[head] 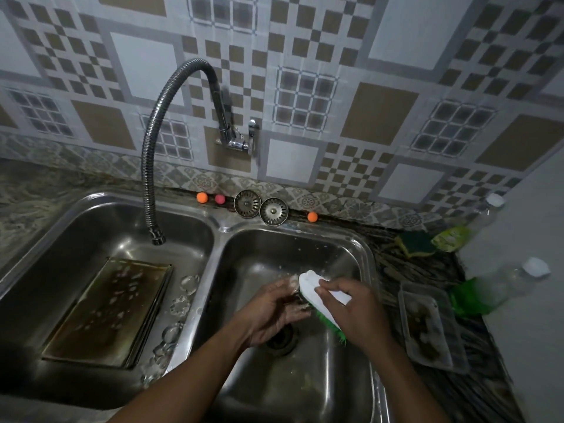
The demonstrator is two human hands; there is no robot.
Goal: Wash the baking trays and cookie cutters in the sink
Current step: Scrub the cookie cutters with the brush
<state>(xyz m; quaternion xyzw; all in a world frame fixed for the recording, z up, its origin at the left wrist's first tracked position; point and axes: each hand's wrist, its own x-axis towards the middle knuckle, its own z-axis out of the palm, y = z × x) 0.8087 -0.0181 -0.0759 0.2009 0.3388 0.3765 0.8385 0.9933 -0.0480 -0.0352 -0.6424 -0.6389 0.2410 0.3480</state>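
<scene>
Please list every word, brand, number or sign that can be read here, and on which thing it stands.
No text can be read.
On the upper plastic bottle: a yellow-green label, too blurred to read.
On the lower plastic bottle: a green label, too blurred to read.
On the white brush: no print shows.

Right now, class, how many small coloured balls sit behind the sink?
3: an orange ball and a pink ball left of the two strainers, a second orange ball right of them. None looks hidden.

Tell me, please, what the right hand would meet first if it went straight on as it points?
Probably the left hand, just beyond the scrub brush the right hand grips; depth is unclear.
</scene>
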